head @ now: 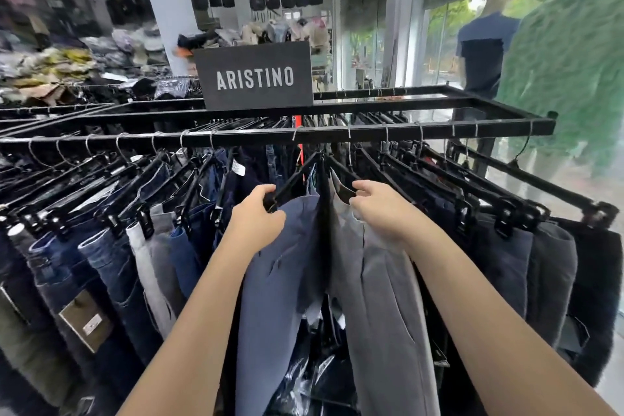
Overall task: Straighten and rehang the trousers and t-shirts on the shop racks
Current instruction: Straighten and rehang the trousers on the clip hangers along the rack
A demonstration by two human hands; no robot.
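Observation:
A black metal rack [337, 137] runs across the view, packed with trousers on black clip hangers. Blue-grey trousers [273, 280] hang in the middle, and my left hand [258, 216] grips the near end of their hanger [290, 179]. To their right hang grey trousers [385, 297]; my right hand [378, 206] grips the near end of that hanger [344, 189] together with the waistband. The two hangers are spread apart, leaving a dark gap between them.
Dark jeans [111, 267] crowd the rail on the left, dark trousers [526, 257] on the right. A black ARISTINO sign [255, 78] stands on the rack top. Two mannequins [486, 54] stand at the right by the glass front. Piled clothes [67, 67] lie behind.

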